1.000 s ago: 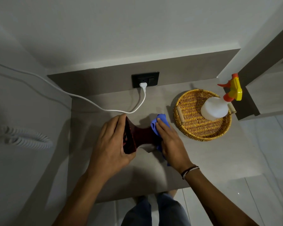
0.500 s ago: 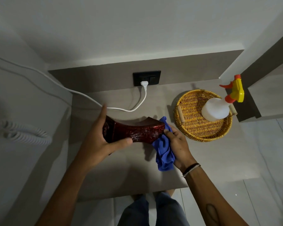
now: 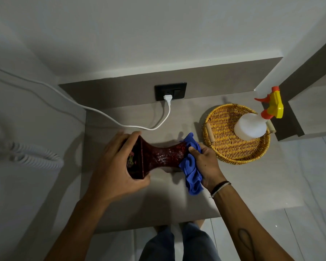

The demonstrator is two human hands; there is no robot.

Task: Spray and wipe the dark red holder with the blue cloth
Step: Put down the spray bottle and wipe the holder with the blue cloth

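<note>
Holder (image 3: 164,154) is lying on its side just left of centre frame, held up off or barely on the grey counter (image 3: 252,185), can't tell which. It's dark red, glossy, pinched in at the waist and flared at both ends, with whitish streaks on the waist that look like spray still sitting there.

Left hand (image 3: 117,164) has its fingers wrapped and clamped around the wide open end on the left. Right hand (image 3: 205,164) has its fingers closed on the blue cloth (image 3: 191,169), bunching it against the other flared end, with a tail of cloth hanging toward the bottom of the frame.

My guess on handling: it's rigid and lacquer-slick, probably slipperier where it's wet, and it looks like something that'd chip if dropped. So gripping the flared rim makes sense since the flare stops it sliding out of the hand. The narrow waist would be the other natural grab spot, but that's what needs wiping. Cloth is soft and floppy, easy to wad.

Spray bottle (image 3: 252,125) sits in the wicker basket (image 3: 224,147) at right, untouched.
</note>
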